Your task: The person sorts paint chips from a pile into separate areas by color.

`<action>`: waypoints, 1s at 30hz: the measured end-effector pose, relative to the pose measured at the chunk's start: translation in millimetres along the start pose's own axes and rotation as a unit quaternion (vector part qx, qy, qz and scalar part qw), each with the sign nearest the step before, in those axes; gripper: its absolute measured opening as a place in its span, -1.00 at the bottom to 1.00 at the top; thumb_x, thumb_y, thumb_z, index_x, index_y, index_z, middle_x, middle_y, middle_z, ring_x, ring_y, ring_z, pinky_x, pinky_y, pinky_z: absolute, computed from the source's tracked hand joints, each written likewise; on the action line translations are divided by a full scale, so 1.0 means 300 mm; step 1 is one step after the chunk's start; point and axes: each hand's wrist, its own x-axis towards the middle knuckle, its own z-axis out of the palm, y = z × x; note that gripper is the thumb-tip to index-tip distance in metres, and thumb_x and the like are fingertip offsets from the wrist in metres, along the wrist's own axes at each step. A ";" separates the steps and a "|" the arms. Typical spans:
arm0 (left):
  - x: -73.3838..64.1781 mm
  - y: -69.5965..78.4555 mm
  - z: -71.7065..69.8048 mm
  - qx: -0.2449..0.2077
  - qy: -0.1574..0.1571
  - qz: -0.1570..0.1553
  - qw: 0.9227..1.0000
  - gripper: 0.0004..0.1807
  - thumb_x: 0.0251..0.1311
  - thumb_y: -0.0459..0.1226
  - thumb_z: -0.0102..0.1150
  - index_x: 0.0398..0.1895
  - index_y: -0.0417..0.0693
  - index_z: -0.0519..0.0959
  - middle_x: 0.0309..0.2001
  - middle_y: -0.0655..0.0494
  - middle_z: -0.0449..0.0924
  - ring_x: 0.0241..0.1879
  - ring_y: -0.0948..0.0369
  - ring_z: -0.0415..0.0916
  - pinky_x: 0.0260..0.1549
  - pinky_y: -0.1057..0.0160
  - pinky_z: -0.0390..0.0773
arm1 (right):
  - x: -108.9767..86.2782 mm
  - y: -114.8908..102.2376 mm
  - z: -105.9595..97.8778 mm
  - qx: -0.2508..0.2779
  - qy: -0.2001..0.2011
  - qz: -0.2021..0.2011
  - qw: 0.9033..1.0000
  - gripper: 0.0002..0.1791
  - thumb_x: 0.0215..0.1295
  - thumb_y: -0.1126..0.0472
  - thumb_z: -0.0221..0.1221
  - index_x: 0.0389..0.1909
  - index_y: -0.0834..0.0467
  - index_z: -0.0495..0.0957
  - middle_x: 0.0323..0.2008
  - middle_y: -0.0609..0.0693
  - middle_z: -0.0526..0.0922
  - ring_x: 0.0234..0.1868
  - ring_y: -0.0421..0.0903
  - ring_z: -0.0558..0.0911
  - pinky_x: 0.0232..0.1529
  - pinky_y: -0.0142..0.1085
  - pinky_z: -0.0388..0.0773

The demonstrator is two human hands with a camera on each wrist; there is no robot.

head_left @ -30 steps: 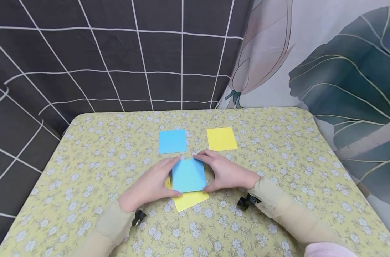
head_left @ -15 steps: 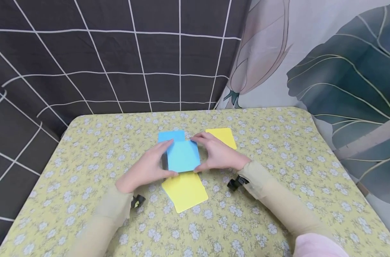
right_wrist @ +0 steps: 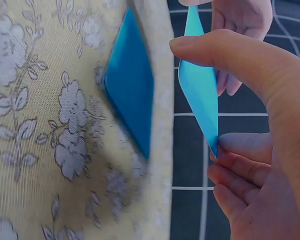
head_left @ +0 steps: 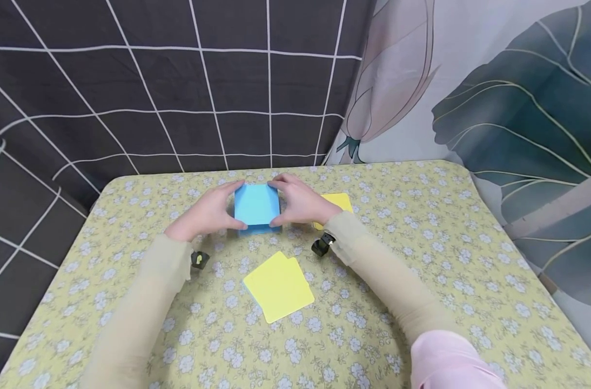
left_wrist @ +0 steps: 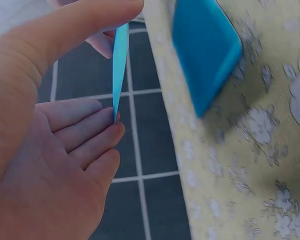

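Both hands hold one light blue card [head_left: 256,204] by its side edges, thumbs and fingers pinching it, just above the table. My left hand [head_left: 209,212] grips its left edge and my right hand [head_left: 301,202] its right edge. Directly beneath lies a second blue card [head_left: 257,229] flat on the cloth, only its near edge showing. The left wrist view shows the held card [left_wrist: 119,70] edge-on above the lying blue card [left_wrist: 205,47]. From the right wrist, the held card [right_wrist: 200,85] hovers apart from the lying card [right_wrist: 130,85].
A yellow card [head_left: 278,285] lies near the middle of the yellow floral tablecloth [head_left: 422,243]. Another yellow card [head_left: 339,201] sits at the back, partly hidden by my right wrist. Dark grid fabric and a leaf-print curtain hang behind the table's far edge.
Both hands carried the blue card away from the near yellow card toward the back of the table. It now hovers over the far blue card, and the near yellow card is uncovered.
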 end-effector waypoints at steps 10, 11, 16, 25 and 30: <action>0.016 -0.058 0.053 -0.048 -0.046 -0.031 0.997 0.15 -0.32 -0.15 0.54 0.40 -0.28 0.10 0.32 -0.21 0.19 0.26 -0.08 0.18 0.24 0.01 0.18 | 0.043 0.023 0.089 0.002 -0.051 0.037 0.998 0.11 -0.31 -0.24 0.43 0.29 0.25 0.31 0.13 0.06 0.37 0.10 -0.07 0.36 0.10 -0.35 0.34; 0.016 -0.061 0.060 -0.050 -0.049 -0.034 0.997 0.16 -0.32 -0.14 0.54 0.40 -0.27 0.10 0.32 -0.21 0.19 0.26 -0.08 0.18 0.23 0.01 0.18 | 0.040 0.022 0.092 0.004 -0.054 0.041 0.998 0.10 -0.31 -0.24 0.43 0.29 0.25 0.32 0.13 0.05 0.37 0.09 -0.08 0.36 0.09 -0.36 0.34; 0.019 -0.076 0.082 -0.050 -0.059 -0.045 0.996 0.16 -0.33 -0.13 0.53 0.40 -0.26 0.10 0.29 -0.21 0.23 0.23 -0.06 0.23 0.21 0.02 0.22 | 0.038 0.017 0.094 0.002 -0.069 0.048 0.996 0.08 -0.28 -0.23 0.42 0.29 0.24 0.31 0.15 0.04 0.35 0.11 -0.08 0.34 0.08 -0.36 0.34; 0.010 -0.078 0.097 -0.051 -0.047 -0.043 0.997 0.19 -0.33 -0.06 0.53 0.42 -0.24 0.07 0.33 -0.20 0.17 0.26 -0.08 0.17 0.23 -0.02 0.19 | 0.022 0.014 0.086 0.018 -0.060 0.054 0.997 0.12 -0.29 -0.24 0.42 0.32 0.23 0.27 0.22 0.04 0.30 0.17 -0.07 0.32 0.15 -0.33 0.31; -0.023 -0.052 0.110 -0.056 -0.020 -0.045 0.997 0.21 -0.31 0.07 0.50 0.43 -0.16 0.06 0.37 -0.13 0.11 0.30 -0.07 0.11 0.22 -0.08 0.17 | -0.026 0.008 0.045 0.034 -0.034 0.033 0.998 0.10 -0.25 -0.25 0.38 0.33 0.21 0.26 0.22 0.01 0.30 0.18 -0.08 0.33 0.14 -0.27 0.34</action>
